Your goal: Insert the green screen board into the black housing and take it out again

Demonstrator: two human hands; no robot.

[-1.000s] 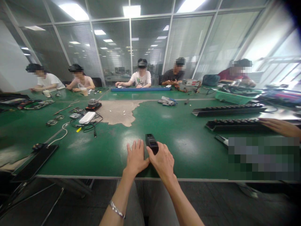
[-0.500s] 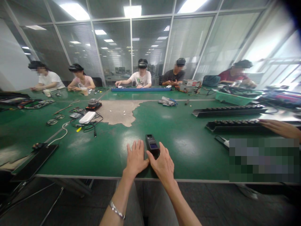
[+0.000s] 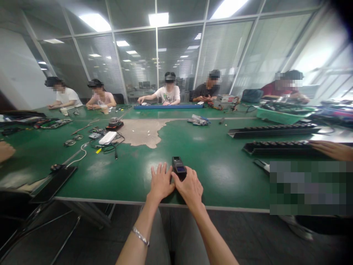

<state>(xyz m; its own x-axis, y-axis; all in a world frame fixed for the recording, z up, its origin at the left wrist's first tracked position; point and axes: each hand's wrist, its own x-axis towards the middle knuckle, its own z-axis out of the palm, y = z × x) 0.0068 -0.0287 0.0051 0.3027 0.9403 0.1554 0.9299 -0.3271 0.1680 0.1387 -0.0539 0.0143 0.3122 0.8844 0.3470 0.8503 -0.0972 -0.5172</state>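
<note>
A small black handheld device [image 3: 178, 164] with a little bluish screen and a row of buttons rests on the green table in front of me. My right hand [image 3: 191, 185] is closed round its near end, thumb on the left side and fingers on the right. Just left of the device, my left hand [image 3: 160, 183] lies flat on the table with its fingers spread, and its thumb meets the right hand. The near end of the device is partly hidden by my right hand.
Left of centre lie a white box [image 3: 107, 138] with cables and a black-and-orange part [image 3: 114, 124]. Black rails [image 3: 275, 148] stand at the right, under a co-worker's hand [image 3: 333, 149]. Behind them is a green basket [image 3: 285, 115]. Several people sit along the far side.
My right hand has closed in on the device, its fingers now against the side. The view has shifted slightly left, and another person's hand appears at the left edge.
</note>
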